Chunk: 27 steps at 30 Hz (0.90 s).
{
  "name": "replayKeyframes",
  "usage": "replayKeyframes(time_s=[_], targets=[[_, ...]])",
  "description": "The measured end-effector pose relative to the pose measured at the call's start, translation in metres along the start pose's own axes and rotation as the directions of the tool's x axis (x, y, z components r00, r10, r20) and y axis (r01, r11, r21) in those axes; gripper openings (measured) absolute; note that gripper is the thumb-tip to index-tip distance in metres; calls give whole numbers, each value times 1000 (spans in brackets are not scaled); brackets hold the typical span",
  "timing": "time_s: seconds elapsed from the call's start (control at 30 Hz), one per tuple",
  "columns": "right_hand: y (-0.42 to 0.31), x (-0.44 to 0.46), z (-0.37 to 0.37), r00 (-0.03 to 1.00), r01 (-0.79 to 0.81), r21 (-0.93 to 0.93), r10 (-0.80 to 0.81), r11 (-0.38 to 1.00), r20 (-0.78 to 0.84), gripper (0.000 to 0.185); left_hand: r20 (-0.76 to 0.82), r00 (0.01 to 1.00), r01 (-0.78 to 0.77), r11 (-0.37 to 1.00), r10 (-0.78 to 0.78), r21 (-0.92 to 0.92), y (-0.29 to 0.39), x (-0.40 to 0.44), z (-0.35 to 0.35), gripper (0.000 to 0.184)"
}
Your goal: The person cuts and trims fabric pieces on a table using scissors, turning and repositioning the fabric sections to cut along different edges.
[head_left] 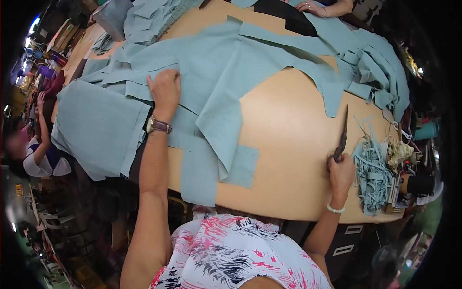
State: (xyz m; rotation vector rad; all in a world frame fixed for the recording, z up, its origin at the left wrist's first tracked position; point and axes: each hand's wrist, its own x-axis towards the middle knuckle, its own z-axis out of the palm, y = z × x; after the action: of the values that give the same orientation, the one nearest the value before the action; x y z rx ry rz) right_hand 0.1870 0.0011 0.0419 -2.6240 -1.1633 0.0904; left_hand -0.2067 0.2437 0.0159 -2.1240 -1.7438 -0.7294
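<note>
My left hand (166,91), with a watch at the wrist, is closed on the edge of a light green cloth (192,62) that lies across the table. Whether its fingers pinch one layer or several cannot be made out. In my right hand (341,171) is a pair of dark scissors (343,137), blades pointing away from me and looking closed. Folded green cloth (96,125) hangs over the table edge left of my left hand. A heap of thin green strips (373,178) lies just right of my right hand.
Crumpled green cloth (373,72) lies at the right, and a grey metal box (113,19) stands at the far left. Another person's hand (310,7) rests near a black piece (284,14) at the far edge. A person (41,149) is beyond the left side.
</note>
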Motion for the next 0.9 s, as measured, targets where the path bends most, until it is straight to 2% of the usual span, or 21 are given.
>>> replayKeyframes(time_s=[0.03, 0.1, 0.17, 0.3, 0.33, 0.37, 0.43, 0.47, 0.57, 0.67, 0.73, 0.83, 0.9], targets=[[8, -9, 1, 999, -18, 71, 15, 997, 50, 20, -17, 1000, -9, 999, 8, -41, 1, 5, -3, 16], [27, -28, 1, 988, -71, 196, 42, 978, 152, 17, 14, 999, 45, 999, -45, 0, 0, 27, -22, 13], [34, -50, -9, 965, -59, 230, -4, 971, 261, 13, -89, 991, 78, 971, -100, -225, -15, 54, -27, 19], [29, -76, -34, 884, -30, 272, -102, 962, 455, 9, 202, 972, 125, 992, -118, -24, -38, 75, -19, 27], [26, -83, -38, 860, -88, 314, -87, 945, 503, 12, 262, 959, 104, 994, -109, 34, -40, 66, -6, 29], [28, -88, -37, 869, -17, 330, -149, 944, 472, 13, 320, 942, 79, 993, -104, 92, -42, 58, 5, 30], [35, -99, -30, 869, 125, 353, -274, 927, 413, 15, 315, 949, -5, 1000, 1, 11, -26, 40, 7, 32], [41, -103, -25, 880, 143, 358, -284, 923, 381, 18, 311, 949, -45, 998, 52, -32, -20, 32, 7, 34], [22, -104, -39, 885, 45, 285, -171, 957, 433, 22, 306, 951, 17, 985, 36, -170, -19, 42, 14, 34], [25, -103, -33, 905, 135, 256, -224, 957, 362, 28, 40, 993, -97, 975, 107, -198, -47, 78, 25, 33], [25, -105, -32, 911, 101, 271, -199, 957, 362, 29, 38, 999, -5, 995, 9, -101, -55, 105, 6, 36], [28, -107, -27, 922, 105, 303, -207, 947, 328, 29, 166, 983, 70, 997, -75, 36, -68, 131, -16, 55], [29, -108, -26, 923, 73, 339, -192, 938, 334, 29, -22, 999, -41, 994, 44, 104, -48, 120, -38, 44]])
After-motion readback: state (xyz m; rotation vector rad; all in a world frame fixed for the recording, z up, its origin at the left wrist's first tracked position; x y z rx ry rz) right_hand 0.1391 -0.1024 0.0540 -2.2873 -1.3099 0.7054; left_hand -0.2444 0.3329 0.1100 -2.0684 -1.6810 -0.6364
